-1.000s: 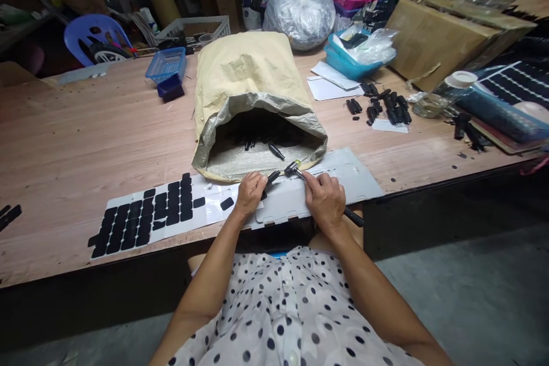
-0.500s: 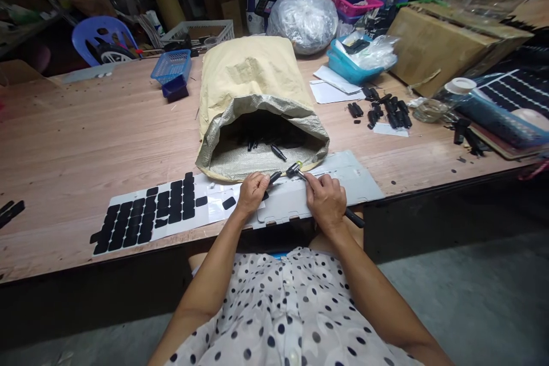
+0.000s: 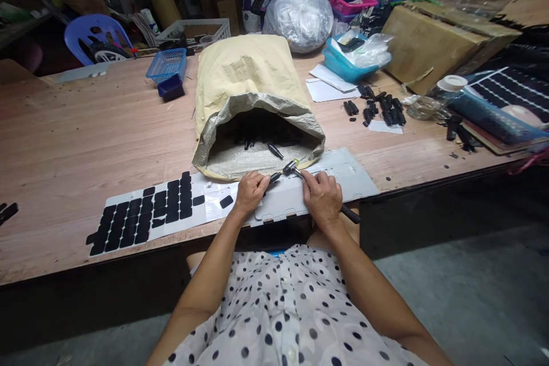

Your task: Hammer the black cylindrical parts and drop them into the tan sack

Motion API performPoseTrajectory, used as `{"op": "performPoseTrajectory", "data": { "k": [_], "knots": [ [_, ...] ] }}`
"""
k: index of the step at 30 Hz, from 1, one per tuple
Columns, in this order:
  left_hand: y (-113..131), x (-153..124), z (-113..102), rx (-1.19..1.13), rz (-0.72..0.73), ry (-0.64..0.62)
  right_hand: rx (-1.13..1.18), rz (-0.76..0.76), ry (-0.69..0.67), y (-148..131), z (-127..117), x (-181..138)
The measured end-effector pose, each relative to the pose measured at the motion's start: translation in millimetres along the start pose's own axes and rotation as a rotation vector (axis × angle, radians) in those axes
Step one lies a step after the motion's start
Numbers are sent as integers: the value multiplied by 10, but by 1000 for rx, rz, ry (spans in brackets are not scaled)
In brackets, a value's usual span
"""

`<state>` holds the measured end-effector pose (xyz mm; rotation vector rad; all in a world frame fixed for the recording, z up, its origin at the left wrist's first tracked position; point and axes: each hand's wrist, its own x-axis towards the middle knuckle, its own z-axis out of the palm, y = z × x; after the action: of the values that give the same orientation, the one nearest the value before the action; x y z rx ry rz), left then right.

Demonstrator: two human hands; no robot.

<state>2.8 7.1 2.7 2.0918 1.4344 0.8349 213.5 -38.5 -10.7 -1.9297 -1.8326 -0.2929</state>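
My left hand is closed on a small black part whose tip points right. My right hand grips a small hammer by its black handle, the end of which sticks out behind the wrist. The metal hammer head sits just right of the part's tip, nearly touching it. Both hands rest on a grey plastic sheet at the table's front edge. Directly behind them lies an open tan sack with more black parts inside its mouth.
A white sheet with several black pads lies to the left. Loose black parts lie at the right, near a blue tray and a cardboard box. A blue basket stands at the back left on the wooden table.
The hands keep the same grip and place. The hammer head has shifted only slightly beside the part; the view has swayed a little.
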Motion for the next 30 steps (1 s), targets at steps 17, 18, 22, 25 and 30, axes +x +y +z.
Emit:
{"op": "performPoseTrajectory", "data": {
  "k": [17,18,22,25,30],
  "knots": [
    [-28,-15,-1,-36,10,18,-5,8,-23,-25,-17,15],
    [-30,-15,3,-36,13,29,-4,12,-25,-28,-20,16],
    [-30,-20,5,-43,12,45,-11,17,-31,-29,-26,17],
    [-24,-24,0,-70,2,54,-29,12,-29,-27,-22,13],
    [-33,-16,11,-135,-18,68,-24,30,-40,-36,-24,15]
  ]
}}
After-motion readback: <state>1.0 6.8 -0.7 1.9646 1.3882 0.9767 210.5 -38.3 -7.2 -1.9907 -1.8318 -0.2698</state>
